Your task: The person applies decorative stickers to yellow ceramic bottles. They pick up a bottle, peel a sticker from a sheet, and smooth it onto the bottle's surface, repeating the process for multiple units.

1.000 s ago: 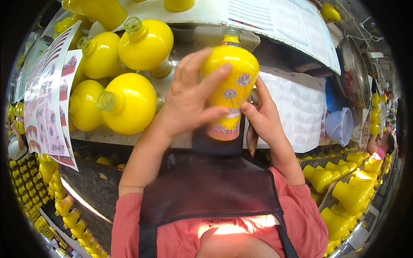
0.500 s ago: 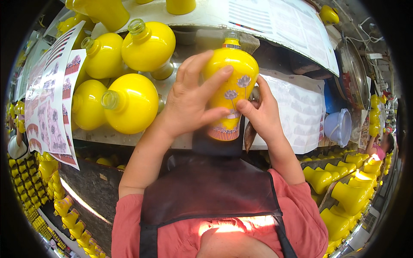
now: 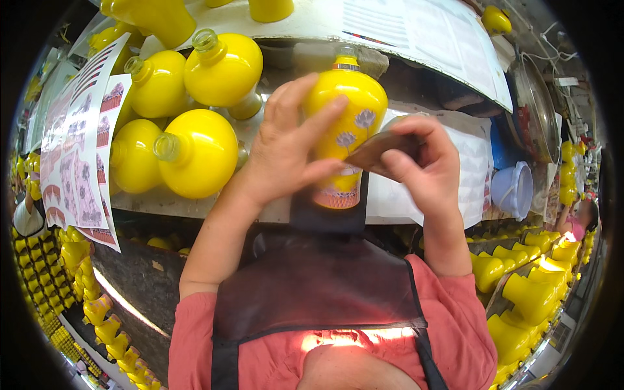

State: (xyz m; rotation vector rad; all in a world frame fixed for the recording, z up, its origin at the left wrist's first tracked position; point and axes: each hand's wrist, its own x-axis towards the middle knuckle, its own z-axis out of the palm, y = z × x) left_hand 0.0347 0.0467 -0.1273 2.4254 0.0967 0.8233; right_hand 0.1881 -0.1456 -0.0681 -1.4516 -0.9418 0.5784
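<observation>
Bottle [image 3: 342, 97] in wide left grip [image 3: 279, 148], tool [image 3: 382, 151] in tight right grip [image 3: 434, 169]

L forearm [image 3: 218, 237], bare: enters lower L, slants up and R, crosses near edge of tabletop [image 3: 274, 210]. L wrist [image 3: 249, 190] approx. straight. L hand [image 3: 284, 140]: back up, fingers in wide, curved grip; L index [image 3: 325, 120] points up-R, L thumb [image 3: 327, 169] points R, clear gap btwn.

R forearm [image 3: 450, 244], bare: rises steeply, leans slightly L, crosses same edge. R hand [image 3: 430, 159]: thumb side L, R index [image 3: 419, 125] bent, R thumb [image 3: 400, 162] extended up-L, pinch grip; slight finger blur.

Hands near each other, not touching, both past tabletop's near edge.
</observation>
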